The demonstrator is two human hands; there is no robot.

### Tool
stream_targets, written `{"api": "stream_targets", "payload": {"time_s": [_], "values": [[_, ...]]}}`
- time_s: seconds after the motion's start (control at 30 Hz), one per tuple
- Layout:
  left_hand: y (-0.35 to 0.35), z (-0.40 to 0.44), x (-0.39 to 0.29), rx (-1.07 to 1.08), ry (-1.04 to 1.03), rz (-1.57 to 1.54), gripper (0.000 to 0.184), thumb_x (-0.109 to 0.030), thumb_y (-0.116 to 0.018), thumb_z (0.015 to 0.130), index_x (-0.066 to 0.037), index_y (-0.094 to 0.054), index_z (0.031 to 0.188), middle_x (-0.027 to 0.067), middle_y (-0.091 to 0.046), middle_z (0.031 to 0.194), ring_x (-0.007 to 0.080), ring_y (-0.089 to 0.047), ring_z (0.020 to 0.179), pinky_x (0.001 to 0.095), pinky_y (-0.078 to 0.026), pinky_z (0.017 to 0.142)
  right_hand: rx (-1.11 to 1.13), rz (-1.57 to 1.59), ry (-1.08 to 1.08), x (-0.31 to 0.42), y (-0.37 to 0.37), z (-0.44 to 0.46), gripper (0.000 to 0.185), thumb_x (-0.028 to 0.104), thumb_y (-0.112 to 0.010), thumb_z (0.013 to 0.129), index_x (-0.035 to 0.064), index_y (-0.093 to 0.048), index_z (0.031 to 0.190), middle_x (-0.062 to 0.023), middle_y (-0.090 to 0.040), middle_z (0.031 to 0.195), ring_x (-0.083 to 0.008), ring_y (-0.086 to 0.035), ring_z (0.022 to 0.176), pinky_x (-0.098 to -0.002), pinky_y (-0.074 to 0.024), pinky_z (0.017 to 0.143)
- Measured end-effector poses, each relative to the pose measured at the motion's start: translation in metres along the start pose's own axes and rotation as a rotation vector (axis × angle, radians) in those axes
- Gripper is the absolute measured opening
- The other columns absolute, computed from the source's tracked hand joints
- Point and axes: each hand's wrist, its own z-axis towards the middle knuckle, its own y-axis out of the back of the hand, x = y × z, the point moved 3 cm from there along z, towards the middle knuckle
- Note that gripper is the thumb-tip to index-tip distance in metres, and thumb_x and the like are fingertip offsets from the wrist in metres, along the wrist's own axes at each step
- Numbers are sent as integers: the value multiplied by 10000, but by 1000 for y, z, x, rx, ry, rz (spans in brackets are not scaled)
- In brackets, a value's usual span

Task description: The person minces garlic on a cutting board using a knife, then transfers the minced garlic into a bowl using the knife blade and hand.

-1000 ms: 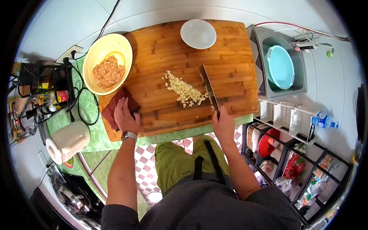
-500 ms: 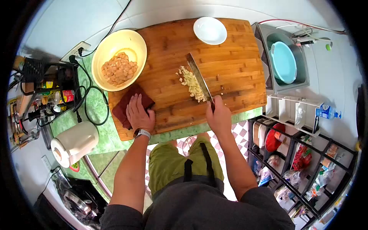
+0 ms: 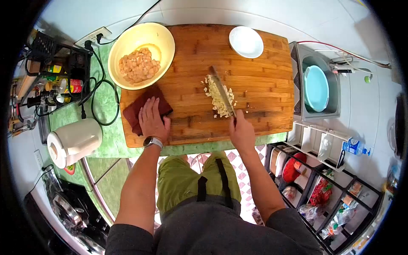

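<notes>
My right hand [image 3: 242, 132] is wrapped round the handle of a kitchen knife [image 3: 219, 86]. Its long blade lies across the pile of chopped garlic [image 3: 216, 101], with pale bits on both sides of it. Under them is a large wooden cutting board [image 3: 191, 59]. My left hand [image 3: 153, 121], with a watch at the wrist, rests flat with fingers stretched on a folded dark-red cloth [image 3: 132, 114] at the board's near left corner. Beyond the cloth stands a yellow bowl [image 3: 168, 39] with diced raw meat [image 3: 139, 66]. A small white bowl [image 3: 246, 42] sits at the board's far right.
To the right is a sink [image 3: 335, 91] holding a light-blue basin [image 3: 316, 88]. A black shelf rack [image 3: 312, 180] stands below it. On the left are a cream kettle-like appliance [image 3: 78, 142], black cables [image 3: 100, 91] and a rack with bottles [image 3: 75, 86].
The knife has shifted from the right edge of the garlic pile to over its middle, and the bits are more spread out. My left hand stays on the cloth. The camera view has shifted slightly.
</notes>
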Motion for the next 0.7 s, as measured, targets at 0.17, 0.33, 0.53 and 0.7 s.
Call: {"api": "stream_targets", "payload": {"time_s": [0.17, 0.33, 0.53, 0.7], "values": [[0, 2, 0, 12, 13, 11, 708, -217, -595, 845, -79, -471, 1528, 97, -476, 1583, 290, -400, 1504, 491, -261, 1269, 18, 35, 25, 3, 9, -3, 191, 222, -595, 1023, 69, -485, 1053, -233, -670, 737, -484, -665, 691, -589, -508, 605], [-2, 7, 0, -7, 13, 17, 709, -212, -595, 841, -78, -472, 1527, 101, -481, 1577, 290, -409, 1499, 490, -263, 1270, 73, 1, 22, -1, 1, 0, 184, 219, -593, 1020, 73, -486, 1055, -237, -676, 744, -490, -664, 688, -597, -516, 612], [-2, 5, 0, 14, 16, 25, 720, -213, -589, 842, -73, -457, 1535, 106, -483, 1575, 305, -406, 1500, 490, -267, 1268, 94, 4, 15, 0, 1, 0, 184, 214, -599, 1015, 71, -489, 1055, -234, -689, 767, -485, -672, 711, -600, -517, 623], [-2, 2, -3, 9, 3, 18, 724, -217, -583, 844, -76, -450, 1542, 98, -483, 1572, 290, -408, 1501, 488, -257, 1270, 117, 61, -6, 6, 1, -10, 190, 217, -602, 1011, 72, -490, 1061, -228, -698, 790, -489, -679, 749, -597, -516, 643]]}}
